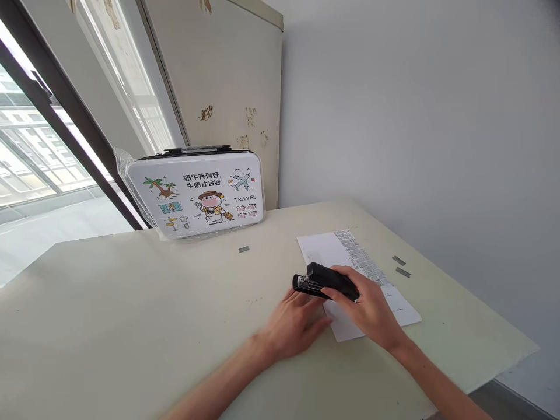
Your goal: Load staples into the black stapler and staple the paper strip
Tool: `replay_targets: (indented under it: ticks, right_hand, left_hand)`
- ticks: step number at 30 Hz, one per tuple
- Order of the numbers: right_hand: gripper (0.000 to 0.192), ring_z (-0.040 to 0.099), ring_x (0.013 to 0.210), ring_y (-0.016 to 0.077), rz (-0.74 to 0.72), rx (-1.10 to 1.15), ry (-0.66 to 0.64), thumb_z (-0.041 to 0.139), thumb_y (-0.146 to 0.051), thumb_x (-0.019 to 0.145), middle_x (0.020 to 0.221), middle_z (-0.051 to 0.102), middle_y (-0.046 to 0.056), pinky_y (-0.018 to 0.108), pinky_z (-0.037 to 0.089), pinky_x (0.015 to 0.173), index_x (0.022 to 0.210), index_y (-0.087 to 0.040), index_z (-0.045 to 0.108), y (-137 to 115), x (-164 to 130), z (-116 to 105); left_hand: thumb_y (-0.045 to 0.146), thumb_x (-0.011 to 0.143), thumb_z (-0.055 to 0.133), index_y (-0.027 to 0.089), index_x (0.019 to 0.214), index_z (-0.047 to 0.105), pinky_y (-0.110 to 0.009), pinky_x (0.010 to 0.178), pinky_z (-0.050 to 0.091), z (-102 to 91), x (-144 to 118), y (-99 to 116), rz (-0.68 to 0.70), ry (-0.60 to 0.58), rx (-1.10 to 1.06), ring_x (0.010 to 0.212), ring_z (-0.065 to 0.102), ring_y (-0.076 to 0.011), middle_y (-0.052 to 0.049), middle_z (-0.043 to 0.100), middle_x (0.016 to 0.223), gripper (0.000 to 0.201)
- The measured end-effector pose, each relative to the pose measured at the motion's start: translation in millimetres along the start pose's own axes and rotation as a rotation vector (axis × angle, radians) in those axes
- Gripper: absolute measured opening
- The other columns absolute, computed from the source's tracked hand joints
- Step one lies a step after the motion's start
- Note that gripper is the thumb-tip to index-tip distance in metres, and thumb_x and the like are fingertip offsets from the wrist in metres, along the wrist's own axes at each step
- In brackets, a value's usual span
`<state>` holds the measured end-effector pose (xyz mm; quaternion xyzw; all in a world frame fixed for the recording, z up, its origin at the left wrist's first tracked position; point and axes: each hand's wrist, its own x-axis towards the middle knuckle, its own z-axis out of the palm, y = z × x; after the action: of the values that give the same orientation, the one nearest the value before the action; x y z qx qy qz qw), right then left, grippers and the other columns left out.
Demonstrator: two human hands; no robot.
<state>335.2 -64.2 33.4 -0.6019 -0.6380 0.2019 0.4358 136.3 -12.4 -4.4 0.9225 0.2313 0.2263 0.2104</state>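
A black stapler [330, 280] is in my right hand [370, 300], fingers and thumb wrapped round its rear part. Its front end points left, and its jaws are apart. Beneath it lie white paper sheets [321, 248] with a band of dense dark print along one part. My left hand [295, 324] lies low at the left edge of the sheets, fingers stretched out and somewhat apart. The stapler's front end hides some of its fingertips. Whether the stapler touches the paper I cannot tell.
Two grey staple strips [398, 260] lie right of the sheets, and another staple strip [244, 249] lies left of them. A white printed carry case [196, 195] in clear plastic stands at the back of the pale table [131, 315]. A wall [394, 116] borders the right side.
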Motion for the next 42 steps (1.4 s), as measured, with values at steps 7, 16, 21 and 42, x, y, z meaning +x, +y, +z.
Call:
replay_targets:
  ticks: [7, 16, 21, 42]
  right_hand:
    - [0.028, 0.069, 0.092, 0.0221, -0.107, 0.059, -0.191, 0.065, -0.049, 0.098, 0.106, 0.075, 0.002, 0.033, 0.057, 0.078, 0.116, -0.028, 0.066, -14, 33, 52]
    - [0.028, 0.069, 0.094, 0.0208, -0.181, 0.089, -0.369, 0.066, -0.048, 0.097, 0.105, 0.075, 0.001, 0.033, 0.056, 0.083, 0.116, -0.028, 0.068, -21, 53, 116]
    - [0.041, 0.069, 0.107, 0.0214, -0.066, 0.197, -0.273, 0.032, -0.049, 0.111, 0.115, 0.074, 0.004, 0.035, 0.054, 0.093, 0.116, -0.027, 0.067, -13, 46, 115]
    - [0.016, 0.07, 0.093, 0.0235, -0.313, -0.013, -0.241, 0.064, -0.024, 0.099, 0.105, 0.073, 0.004, 0.035, 0.061, 0.072, 0.115, -0.028, 0.064, -9, 38, 113]
  left_hand:
    - [0.041, 0.105, 0.049, 0.022, 0.1, 0.073, -0.029, 0.069, 0.053, -72.5, -80, -35, -0.454, 0.321, -0.187, 0.079, 0.068, -0.0188, -0.004, 0.075, 0.093, 0.031]
    - [0.061, 0.093, 0.056, 0.02, 0.092, 0.071, -0.025, 0.053, 0.034, -103.8, -109, -55, -0.774, 0.556, -0.353, 0.057, 0.044, -0.0149, 0.003, 0.048, 0.064, 0.044]
    - [0.063, 0.094, 0.055, 0.021, 0.095, 0.07, -0.026, 0.053, 0.031, -100.7, -110, -57, -0.813, 0.559, -0.404, 0.057, 0.041, -0.0151, 0.004, 0.044, 0.064, 0.045]
    - [0.06, 0.098, 0.061, 0.022, 0.123, 0.066, -0.042, 0.12, 0.036, -98.5, -116, -72, -0.814, 0.876, -0.832, 0.139, 0.054, -0.031, -0.011, 0.063, 0.144, 0.045]
